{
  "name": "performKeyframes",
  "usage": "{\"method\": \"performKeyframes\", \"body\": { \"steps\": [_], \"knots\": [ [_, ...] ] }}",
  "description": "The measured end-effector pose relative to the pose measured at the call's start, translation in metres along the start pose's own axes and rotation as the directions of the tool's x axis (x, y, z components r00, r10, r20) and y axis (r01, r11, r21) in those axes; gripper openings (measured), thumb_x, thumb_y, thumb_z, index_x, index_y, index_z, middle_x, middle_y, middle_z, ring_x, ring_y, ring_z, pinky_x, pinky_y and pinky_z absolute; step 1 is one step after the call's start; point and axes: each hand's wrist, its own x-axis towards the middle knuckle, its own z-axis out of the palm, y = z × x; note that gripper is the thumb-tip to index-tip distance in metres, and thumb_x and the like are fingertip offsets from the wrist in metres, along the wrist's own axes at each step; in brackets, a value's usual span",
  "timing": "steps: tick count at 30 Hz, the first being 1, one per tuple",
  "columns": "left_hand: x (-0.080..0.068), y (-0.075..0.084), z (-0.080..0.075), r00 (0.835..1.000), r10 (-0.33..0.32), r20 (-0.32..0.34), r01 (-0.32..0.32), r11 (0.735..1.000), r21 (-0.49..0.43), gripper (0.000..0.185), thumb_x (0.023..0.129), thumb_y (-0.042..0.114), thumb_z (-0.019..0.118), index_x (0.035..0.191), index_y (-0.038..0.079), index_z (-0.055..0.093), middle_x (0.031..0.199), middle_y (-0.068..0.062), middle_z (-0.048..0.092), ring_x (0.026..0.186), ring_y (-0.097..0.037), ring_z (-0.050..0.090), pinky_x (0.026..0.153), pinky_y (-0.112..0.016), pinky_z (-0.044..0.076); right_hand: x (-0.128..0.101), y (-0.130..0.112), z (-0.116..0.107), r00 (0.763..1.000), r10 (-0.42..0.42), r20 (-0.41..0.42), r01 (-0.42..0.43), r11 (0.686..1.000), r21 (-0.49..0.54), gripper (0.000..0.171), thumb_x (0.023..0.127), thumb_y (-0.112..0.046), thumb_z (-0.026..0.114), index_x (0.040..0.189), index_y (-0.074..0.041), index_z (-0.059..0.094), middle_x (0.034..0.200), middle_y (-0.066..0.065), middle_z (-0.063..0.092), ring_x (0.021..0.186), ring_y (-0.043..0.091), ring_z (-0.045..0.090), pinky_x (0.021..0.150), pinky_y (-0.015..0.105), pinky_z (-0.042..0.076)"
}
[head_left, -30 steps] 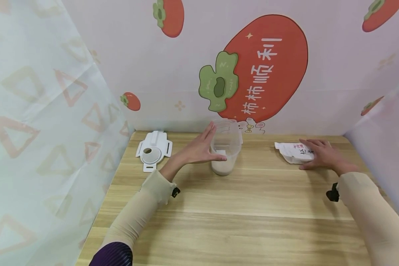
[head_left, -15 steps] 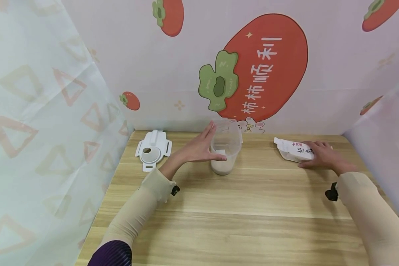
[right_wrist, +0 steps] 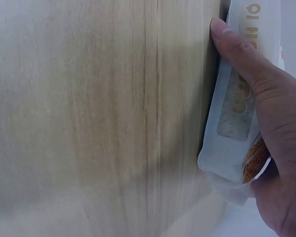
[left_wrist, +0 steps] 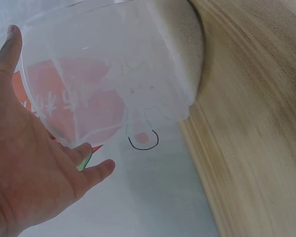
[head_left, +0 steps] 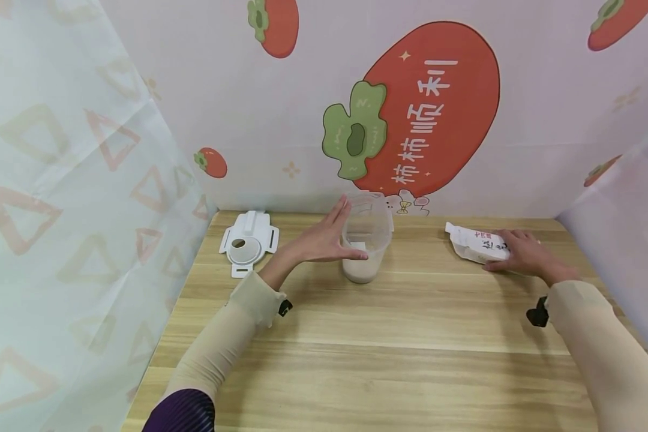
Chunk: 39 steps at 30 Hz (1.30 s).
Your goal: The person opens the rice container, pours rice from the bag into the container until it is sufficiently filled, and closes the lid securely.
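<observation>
A clear plastic container (head_left: 366, 237) with white grains in its bottom stands upright at the back middle of the wooden table (head_left: 399, 336). My left hand (head_left: 324, 241) lies flat against its left side with straight fingers and the thumb across its front. In the left wrist view the container (left_wrist: 113, 74) sits right in front of the open palm (left_wrist: 29, 173). At the back right my right hand (head_left: 521, 252) holds a white printed pouch (head_left: 472, 243). In the right wrist view the thumb (right_wrist: 246, 64) presses along the pouch (right_wrist: 232, 123), whose far side is hidden in the hand.
A white plastic lid (head_left: 248, 243) with a round opening lies at the back left. Patterned curtain walls close the table in on the left, back and right. Bare wood runs from the middle to the near edge.
The right hand has closed on the pouch and shifted it slightly, and its left end now looks a little raised. The left hand and the container have not moved.
</observation>
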Motion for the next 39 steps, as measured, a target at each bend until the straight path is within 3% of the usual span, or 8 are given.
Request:
{"method": "performKeyframes", "body": {
  "steps": [9, 17, 23, 30, 39],
  "knots": [
    [0.0, -0.003, 0.004, 1.0, 0.007, -0.011, -0.008, 0.999, -0.039, 0.132, 0.086, 0.07, 0.076, 0.171, 0.015, -0.009, 0.177, 0.0, -0.021, 0.164, -0.027, 0.009, 0.126, -0.051, 0.032, -0.002, 0.004, 0.008, 0.995, -0.041, -0.089, 0.04, 0.999, -0.013, 0.093, 0.089, -0.044, 0.084, 0.15, 0.009, 0.039, 0.146, 0.047, 0.039, 0.132, 0.068, 0.034, 0.103, 0.081, 0.033],
    [0.0, -0.004, 0.002, 1.0, 0.009, -0.004, -0.01, 0.999, -0.052, 0.131, 0.085, 0.07, 0.076, 0.171, 0.016, -0.007, 0.176, 0.005, -0.023, 0.165, -0.024, 0.007, 0.127, -0.051, 0.03, -0.002, 0.01, 0.008, 0.979, -0.111, -0.172, 0.109, 0.994, -0.021, 0.08, 0.086, -0.032, 0.089, 0.142, 0.009, 0.05, 0.134, 0.041, 0.056, 0.117, 0.056, 0.054, 0.091, 0.069, 0.045],
    [-0.001, -0.003, 0.001, 1.0, 0.001, -0.001, -0.001, 0.999, -0.046, 0.131, 0.085, 0.072, 0.075, 0.171, 0.017, -0.008, 0.176, 0.006, -0.023, 0.165, -0.023, 0.006, 0.127, -0.051, 0.031, -0.001, 0.01, 0.006, 0.973, -0.142, -0.181, 0.137, 0.99, -0.04, 0.075, 0.086, -0.03, 0.089, 0.138, 0.01, 0.052, 0.124, 0.037, 0.062, 0.108, 0.05, 0.06, 0.084, 0.061, 0.048],
    [-0.002, -0.001, -0.001, 1.0, -0.01, 0.002, 0.01, 0.999, -0.049, 0.132, 0.084, 0.074, 0.074, 0.171, 0.017, -0.008, 0.178, 0.001, -0.019, 0.164, -0.025, 0.01, 0.124, -0.053, 0.035, -0.001, 0.01, 0.003, 0.973, -0.13, -0.191, 0.131, 0.991, -0.007, 0.068, 0.086, -0.029, 0.089, 0.132, 0.009, 0.057, 0.11, 0.029, 0.068, 0.091, 0.036, 0.063, 0.073, 0.043, 0.048],
    [-0.002, 0.001, 0.001, 0.999, -0.035, 0.003, 0.035, 0.998, -0.05, 0.125, 0.089, 0.076, 0.066, 0.17, 0.019, -0.01, 0.176, 0.007, -0.023, 0.165, -0.023, 0.007, 0.126, -0.051, 0.032, -0.001, 0.003, -0.002, 0.975, -0.098, -0.199, 0.11, 0.993, 0.047, 0.06, 0.087, -0.027, 0.088, 0.126, 0.008, 0.058, 0.104, 0.026, 0.069, 0.087, 0.033, 0.062, 0.069, 0.039, 0.045]
  ]
}}
